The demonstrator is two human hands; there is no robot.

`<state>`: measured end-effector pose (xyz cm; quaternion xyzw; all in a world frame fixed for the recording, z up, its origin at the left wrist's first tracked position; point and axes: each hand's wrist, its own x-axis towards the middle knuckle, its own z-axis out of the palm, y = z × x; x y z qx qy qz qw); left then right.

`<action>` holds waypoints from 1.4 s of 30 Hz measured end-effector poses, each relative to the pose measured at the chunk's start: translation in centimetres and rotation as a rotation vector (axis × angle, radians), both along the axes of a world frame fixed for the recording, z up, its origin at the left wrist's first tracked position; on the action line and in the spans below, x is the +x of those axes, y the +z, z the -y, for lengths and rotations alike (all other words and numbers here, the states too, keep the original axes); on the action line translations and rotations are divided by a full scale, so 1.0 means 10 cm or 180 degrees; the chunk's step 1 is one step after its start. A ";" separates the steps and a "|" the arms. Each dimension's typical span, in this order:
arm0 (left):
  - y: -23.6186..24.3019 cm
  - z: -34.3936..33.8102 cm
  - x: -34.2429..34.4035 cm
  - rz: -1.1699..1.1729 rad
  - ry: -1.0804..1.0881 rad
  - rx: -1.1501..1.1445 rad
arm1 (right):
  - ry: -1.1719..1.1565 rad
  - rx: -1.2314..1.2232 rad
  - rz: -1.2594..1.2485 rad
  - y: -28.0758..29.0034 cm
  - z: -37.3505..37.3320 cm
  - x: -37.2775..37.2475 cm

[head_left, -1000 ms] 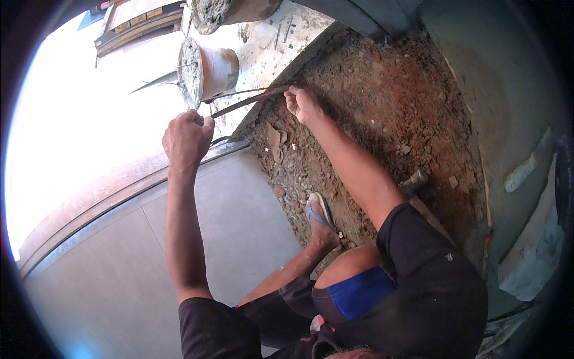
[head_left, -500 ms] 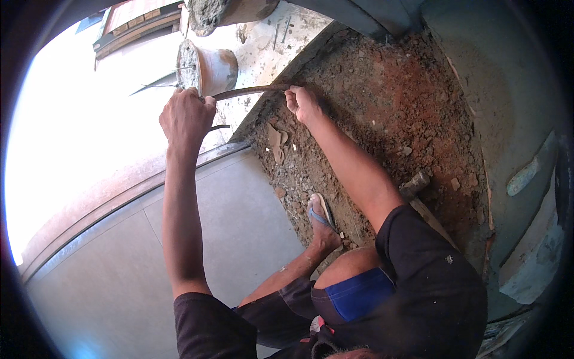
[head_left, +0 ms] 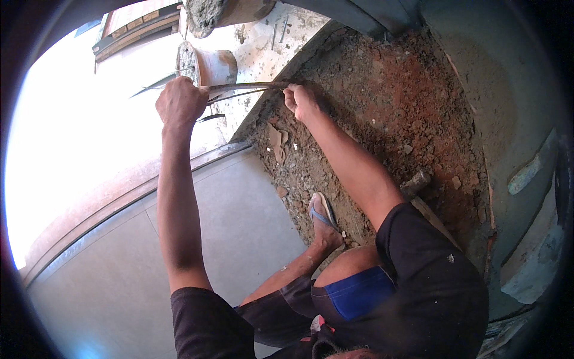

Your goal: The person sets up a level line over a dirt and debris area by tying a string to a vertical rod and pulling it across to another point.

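Note:
A thin, dark brown strip (head_left: 245,86), slightly bowed, stretches between my two hands; I cannot make out its exact kind. My left hand (head_left: 182,100) is closed around its left end, beside a mortar-crusted bucket. At the other end my right hand (head_left: 301,102) pinches it between thumb and fingers, above the edge of the dug soil. Just below the strip runs a second, thinner dark line, angled toward my left hand. A short dark end (head_left: 211,118) sticks out beneath my left hand. Whether these pieces are joined is hidden by the fist.
Two buckets lie on the pale ledge, the nearer bucket (head_left: 218,66) beside my left hand. Two thin metal rods (head_left: 279,33) lie farther back. Broken soil (head_left: 394,107) fills the middle right, with a hammer (head_left: 417,182) near my right elbow. Grey tiles (head_left: 227,203) cover the lower left.
My left hand has shifted slightly left and up, turning a little. The thinner line below the strip now shows apart from it. My right hand has barely moved.

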<state>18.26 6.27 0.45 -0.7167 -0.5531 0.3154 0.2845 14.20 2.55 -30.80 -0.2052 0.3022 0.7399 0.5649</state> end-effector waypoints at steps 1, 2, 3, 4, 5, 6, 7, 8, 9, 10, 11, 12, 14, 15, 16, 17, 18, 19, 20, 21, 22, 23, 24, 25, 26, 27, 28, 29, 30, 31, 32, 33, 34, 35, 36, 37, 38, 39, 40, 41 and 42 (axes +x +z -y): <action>0.00 -0.01 0.00 0.0015 0.0011 -0.0012 | -0.0013 -0.0013 -0.0007 0.00 -0.01 0.00; 0.00 0.00 0.00 0.0024 0.0021 -0.0013 | -0.0018 -0.0024 -0.0017 0.00 0.00 0.00; 0.01 0.00 -0.01 0.0034 0.0029 -0.0014 | -0.0024 -0.0034 -0.0028 0.01 0.00 -0.01; 0.01 0.00 -0.01 0.0043 0.0036 -0.0013 | -0.0028 -0.0013 -0.0009 0.01 0.00 -0.01; 0.00 0.00 -0.01 0.0048 0.0078 -0.0021 | -0.0034 0.0004 0.0015 0.00 0.00 -0.01; -0.01 0.00 -0.01 0.0053 0.0119 -0.0028 | -0.0041 0.0021 0.0037 0.00 0.01 -0.01; -0.01 -0.01 -0.02 0.0056 0.0160 -0.0034 | -0.0069 0.0031 0.0025 -0.01 0.01 -0.01; 0.00 -0.01 -0.03 0.0077 0.0111 -0.0052 | -0.0090 0.0036 0.0022 -0.01 0.01 -0.01; 0.01 -0.02 -0.04 0.0098 0.0062 -0.0070 | -0.0112 0.0042 0.0019 -0.01 0.00 -0.01; 0.02 -0.03 -0.06 0.0119 0.0013 -0.0087 | -0.0105 0.0026 0.0013 -0.01 0.00 -0.02; 0.02 -0.03 -0.06 0.0133 0.0046 -0.0097 | -0.0103 0.0012 0.0001 -0.01 0.00 -0.02; 0.02 -0.03 -0.05 0.0147 0.0080 -0.0107 | -0.0099 -0.0002 -0.0011 0.00 0.00 -0.02; 0.01 -0.03 -0.06 0.0160 0.0113 -0.0111 | -0.0062 -0.0045 0.0023 0.00 0.00 -0.02; 0.01 -0.03 -0.07 0.0159 0.0113 -0.0104 | -0.0044 -0.0065 0.0041 0.01 0.00 -0.02; 0.01 -0.03 -0.08 0.0157 0.0114 -0.0098 | -0.0056 -0.0044 0.0056 0.02 0.00 -0.02; 0.00 -0.04 -0.08 0.0144 0.0087 -0.0095 | -0.0074 -0.0026 0.0072 0.01 0.00 -0.02; 0.00 -0.04 -0.07 0.0131 0.0062 -0.0092 | -0.0091 -0.0007 0.0088 0.00 0.00 -0.02; 0.00 -0.04 -0.06 0.0118 0.0037 -0.0089 | -0.0082 -0.0005 0.0096 -0.01 0.00 -0.02; 0.00 -0.05 -0.07 0.0132 0.0065 -0.0093 | -0.0073 -0.0002 0.0103 -0.01 0.00 -0.02; -0.01 -0.05 -0.07 0.0145 0.0092 -0.0098 | -0.0064 0.0001 0.0111 0.00 0.00 -0.01; -0.01 -0.06 -0.06 0.0160 0.0118 -0.0104 | -0.0067 0.0000 0.0114 0.00 0.00 -0.01; 0.00 -0.06 -0.07 0.0117 0.0086 -0.0107 | -0.0063 0.0003 0.0110 0.01 0.00 -0.01; 0.01 -0.07 -0.07 0.0074 0.0053 -0.0110 | -0.0059 0.0006 0.0107 0.02 0.01 -0.02; 0.01 -0.07 -0.07 0.0032 0.0019 -0.0114 | -0.0056 0.0008 0.0118 0.03 0.01 -0.02; 0.01 -0.08 -0.06 0.0018 0.0016 -0.0112 | -0.0057 0.0006 0.0134 0.03 0.01 -0.01; 0.00 -0.07 -0.04 0.0003 0.0012 -0.0110 | -0.0057 0.0003 0.0150 0.03 0.02 0.00; -0.01 -0.07 -0.03 -0.0010 0.0008 -0.0108 | -0.0077 0.0001 0.0154 0.03 0.02 0.00; 0.00 -0.08 -0.03 -0.0005 0.0008 -0.0104 | -0.0093 0.0003 0.0151 0.04 0.02 0.00; 0.00 -0.08 -0.03 0.0001 0.0008 -0.0101 | -0.0109 0.0005 0.0149 0.05 0.03 -0.01; 0.00 -0.08 -0.04 0.0006 0.0008 -0.0097 | -0.0104 0.0002 0.0142 0.05 0.03 -0.01; 0.00 -0.09 -0.04 0.0019 0.0036 -0.0101 | -0.0103 -0.0003 0.0139 0.05 0.02 -0.01; -0.01 -0.10 -0.05 0.0031 0.0065 -0.0105 | -0.0101 -0.0008 0.0136 0.04 0.02 -0.01; -0.01 -0.11 -0.05 0.0043 0.0094 -0.0108 | -0.0094 -0.0003 0.0141 0.04 0.02 -0.01; -0.01 -0.11 -0.05 0.0044 0.0069 -0.0105 | -0.0086 0.0004 0.0145 0.04 0.02 -0.01; -0.01 -0.11 -0.05 0.0046 0.0044 -0.0102 | -0.0078 0.0011 0.0149 0.04 0.02 -0.01; 0.00 -0.10 -0.05 0.0046 0.0018 -0.0098 | -0.0072 -0.0012 0.0137 0.04 0.02 -0.01; 0.00 -0.10 -0.04 0.0046 0.0038 -0.0097 | -0.0067 -0.0037 0.0128 0.04 0.01 -0.01; 0.00 -0.10 -0.04 0.0045 0.0059 -0.0095 | -0.0062 -0.0061 0.0118 0.05 0.01 -0.01; 0.00 -0.09 -0.03 0.0043 0.0080 -0.0092 | -0.0058 -0.0060 0.0116 0.05 0.01 -0.01; -0.01 -0.10 -0.04 0.0042 0.0057 -0.0080 | -0.0062 -0.0059 0.0119 0.05 0.01 -0.01; -0.01 -0.11 -0.05 0.0041 0.0034 -0.0068 | -0.0065 -0.0058 0.0123 0.04 0.01 -0.01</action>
